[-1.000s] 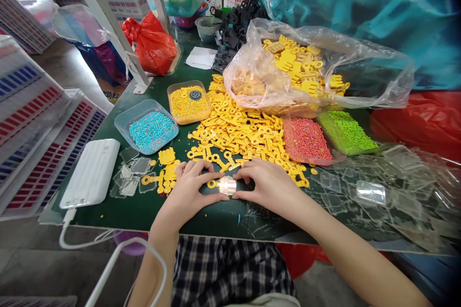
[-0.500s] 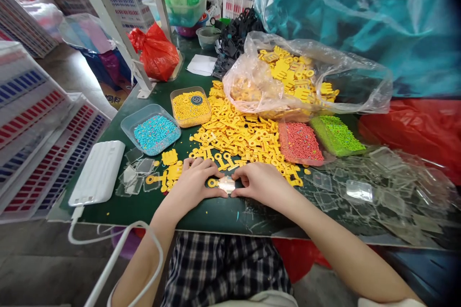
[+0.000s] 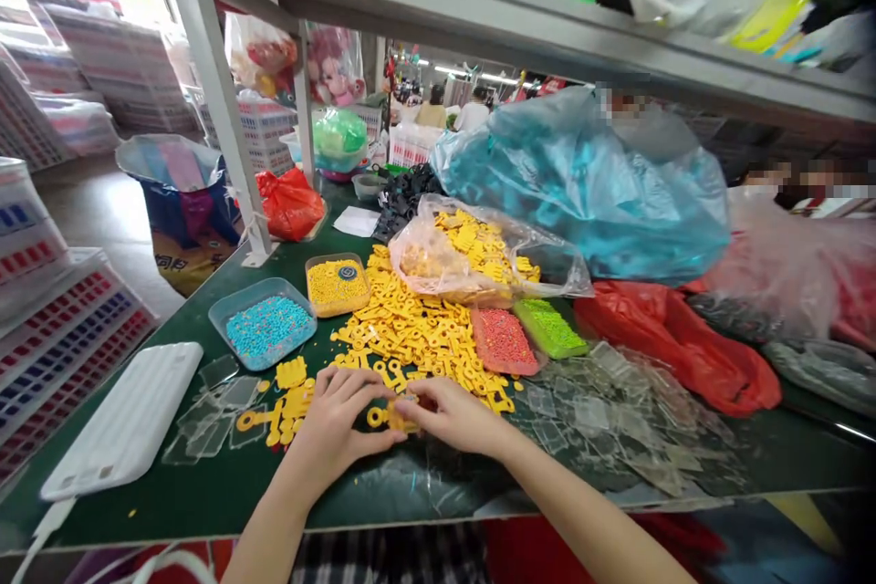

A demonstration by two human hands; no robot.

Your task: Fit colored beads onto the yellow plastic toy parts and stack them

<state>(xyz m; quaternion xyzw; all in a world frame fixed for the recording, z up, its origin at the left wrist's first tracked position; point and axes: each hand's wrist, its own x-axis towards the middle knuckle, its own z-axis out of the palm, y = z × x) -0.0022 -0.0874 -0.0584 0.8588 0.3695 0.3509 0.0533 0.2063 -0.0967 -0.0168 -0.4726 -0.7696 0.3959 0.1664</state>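
Observation:
Between my two hands at the table's front is a yellow plastic piece with a ring at one end (image 3: 377,417). My left hand (image 3: 337,415) is curved around its left side, thumb at the lower edge and forefinger near the upper edge. The fingers of my right hand (image 3: 452,415) press on its right end and hide part of it. Just beyond lies a heap of similar yellow pieces (image 3: 417,328). A few more yellow pieces (image 3: 291,406) lie left of my left hand. Clear plastic covers (image 3: 595,411) are spread to the right.
Trays hold blue beads (image 3: 266,328), yellow beads (image 3: 337,285), red beads (image 3: 505,342) and green beads (image 3: 551,327). A white power bank (image 3: 127,420) with a cable lies left. Behind are an opened bag of yellow pieces (image 3: 472,246), a large blue bag (image 3: 581,192) and a shelf (image 3: 479,9).
The view has tilted up, bringing the shelf into sight. My hands stay at the yellow piece; my right fingers now reach over it, and its shiny face no longer shows.

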